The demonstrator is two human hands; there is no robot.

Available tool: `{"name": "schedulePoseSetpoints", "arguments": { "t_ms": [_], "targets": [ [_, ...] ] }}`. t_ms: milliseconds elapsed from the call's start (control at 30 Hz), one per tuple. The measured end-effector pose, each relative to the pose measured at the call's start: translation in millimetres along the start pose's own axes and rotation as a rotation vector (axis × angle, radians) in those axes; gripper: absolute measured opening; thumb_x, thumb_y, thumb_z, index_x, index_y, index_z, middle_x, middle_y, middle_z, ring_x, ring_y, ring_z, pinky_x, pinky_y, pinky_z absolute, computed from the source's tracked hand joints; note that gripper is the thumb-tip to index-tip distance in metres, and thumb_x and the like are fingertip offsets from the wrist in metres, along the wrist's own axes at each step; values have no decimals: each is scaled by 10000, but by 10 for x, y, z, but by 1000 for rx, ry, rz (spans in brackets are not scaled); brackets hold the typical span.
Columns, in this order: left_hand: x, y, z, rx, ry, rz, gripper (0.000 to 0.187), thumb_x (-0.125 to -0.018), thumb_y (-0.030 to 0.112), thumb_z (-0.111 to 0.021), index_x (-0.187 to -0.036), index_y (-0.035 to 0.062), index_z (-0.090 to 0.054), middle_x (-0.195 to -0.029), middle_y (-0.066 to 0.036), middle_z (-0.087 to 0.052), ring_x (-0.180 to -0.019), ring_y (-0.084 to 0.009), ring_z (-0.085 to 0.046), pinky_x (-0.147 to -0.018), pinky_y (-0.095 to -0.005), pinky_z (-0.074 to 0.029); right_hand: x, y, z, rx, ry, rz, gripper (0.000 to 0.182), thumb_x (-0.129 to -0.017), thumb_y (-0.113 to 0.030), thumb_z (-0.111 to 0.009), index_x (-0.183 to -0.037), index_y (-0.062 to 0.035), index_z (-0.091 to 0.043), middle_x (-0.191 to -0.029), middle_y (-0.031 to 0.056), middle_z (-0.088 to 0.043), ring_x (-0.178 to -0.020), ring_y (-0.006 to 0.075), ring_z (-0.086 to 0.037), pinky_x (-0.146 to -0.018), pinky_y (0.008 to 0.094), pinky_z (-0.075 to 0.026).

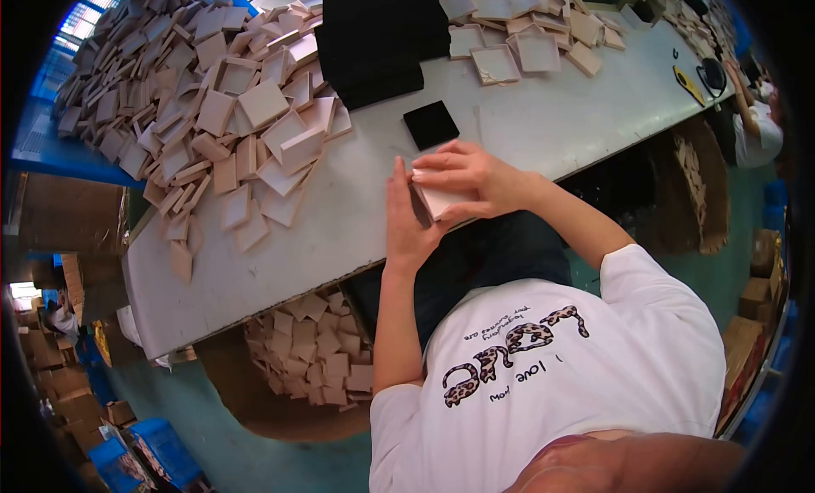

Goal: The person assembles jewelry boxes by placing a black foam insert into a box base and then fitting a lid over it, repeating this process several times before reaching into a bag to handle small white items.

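With fingers bent over the top of the box [435,201], the thumb along its near side, grips it in the right hand [477,182]. With fingers nearly straight and together along the other side, and the thumb at the near corner, clasps it in the left hand [413,230]. Holds the box between both palms, tilted, at the near edge of the table [280,268], just above the lap.

From largest down: across the view, the pale table. Over its left part, the large heap [212,98] of pale open boxes, tumbled at all angles. Below the table, a carton [246,408] with more pale pieces [314,344] in it. Past the far side of the hands, the black stack [369,47], right against the large heap. To the right of that, a smaller heap [539,47] of boxes. At the right edge of the view, a co-worker [758,135] in a white top, forearm towards the table. Near the right fingertips, flat on the table, a single black square [431,126]. At the table's right end, a yellow tool [688,85] beside a dark round object [711,75].
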State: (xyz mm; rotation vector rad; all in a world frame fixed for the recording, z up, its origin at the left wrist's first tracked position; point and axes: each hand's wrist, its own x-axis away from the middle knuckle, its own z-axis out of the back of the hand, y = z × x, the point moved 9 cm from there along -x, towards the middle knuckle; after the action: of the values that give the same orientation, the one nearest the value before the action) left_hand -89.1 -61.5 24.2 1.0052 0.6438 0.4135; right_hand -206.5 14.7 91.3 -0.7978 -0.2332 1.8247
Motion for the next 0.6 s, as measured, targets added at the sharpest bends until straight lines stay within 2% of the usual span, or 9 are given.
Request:
{"name": "schedulePoseSetpoints", "arguments": {
  "t_ms": [67, 100, 200, 333, 400, 433, 467, 533, 600],
  "targets": [
    [21, 46, 8, -60, 25, -34, 1245, -747, 311, -980, -1679, 33, -203, -1446, -185, -537, -1293, -345, -579, -1100, -433, -492, 36, -46, -106, 144, 12, 11, 559, -1033, -424, -654, -1493, -109, -609, -1521, 139, -581, -1347, 369, -533, -1168, 500, -378],
    [5, 92, 17, -87, 37, -53, 1258, -737, 322, -986, -1679, 35, -202, -1448, -184, -538, -1299, -348, -575, -1107, -439, -487, 59, -69, -117, 164, 0, -39, 497, -1105, -424, -511, -1498, -135, -604, -1554, 120, -554, -1391, 348, -504, -1196, 506, -334],
    [-42, 279, 35, -92, 9, -112, 1309, -708, 333, -999, -1687, 50, -178, -1435, -170, -557, -1318, -353, -565, -1124, -452, -470, 116, -94, -220, 325, 4, -21, 504, -1118, -444, -470, -1515, -158, -592, -1585, 94, -531, -1417, 321, -492, -1210, 515, -304],
    [-32, 505, 218, -45, 180, -196, 929, -779, 249, -944, -1545, 49, -458, -1363, -174, -594, -1310, -385, -555, -1119, -478, -468, 141, -84, -278, 447, -64, -81, 525, -1125, -452, -449, -1562, -176, -541, -1638, 87, -479, -1488, 307, -447, -1241, 535, -260],
    [16, 363, 430, -110, 304, -275, 648, -836, 188, -901, -1407, 62, -622, -1326, -164, -618, -1260, -359, -586, -1080, -466, -487, 152, -37, -218, 328, -55, -103, 519, -1125, -419, -469, -1577, -171, -521, -1648, 96, -468, -1508, 320, -428, -1250, 538, -259],
    [19, 246, 607, -209, 390, -230, 473, -872, 152, -862, -1294, 66, -665, -1293, -158, -629, -1239, -341, -596, -1054, -456, -496, 134, 8, -162, 268, -49, -113, 517, -1124, -403, -479, -1584, -168, -511, -1652, 101, -462, -1519, 326, -419, -1254, 539, -258],
    [37, 131, 818, -307, 478, -180, 298, -909, 116, -823, -1180, 69, -708, -1259, -151, -640, -1218, -322, -606, -1028, -445, -504, 71, 124, 27, -12, 56, -123, 517, -1091, -353, -577, -1572, -169, -533, -1655, 115, -461, -1522, 353, -417, -1241, 491, -322],
    [-107, 109, 1315, -370, 664, -94, 157, -945, 93, -777, -1082, 66, -704, -1204, -137, -648, -1213, -310, -613, -990, -422, -512, 60, 435, 362, -164, 283, -239, 547, -1000, -275, -722, -1521, -170, -590, -1616, 125, -501, -1468, 362, -474, -1189, 427, -418],
    [-310, 269, 1653, -377, 816, 37, 120, -936, 79, -766, -1044, 65, -715, -1215, -132, -636, -1188, -322, -623, -982, -417, -515, 14, 734, 406, 20, 212, -273, 546, -954, -204, -758, -1481, -147, -629, -1526, 139, -561, -1364, 351, -549, -1150, 419, -457]
  ]
}}
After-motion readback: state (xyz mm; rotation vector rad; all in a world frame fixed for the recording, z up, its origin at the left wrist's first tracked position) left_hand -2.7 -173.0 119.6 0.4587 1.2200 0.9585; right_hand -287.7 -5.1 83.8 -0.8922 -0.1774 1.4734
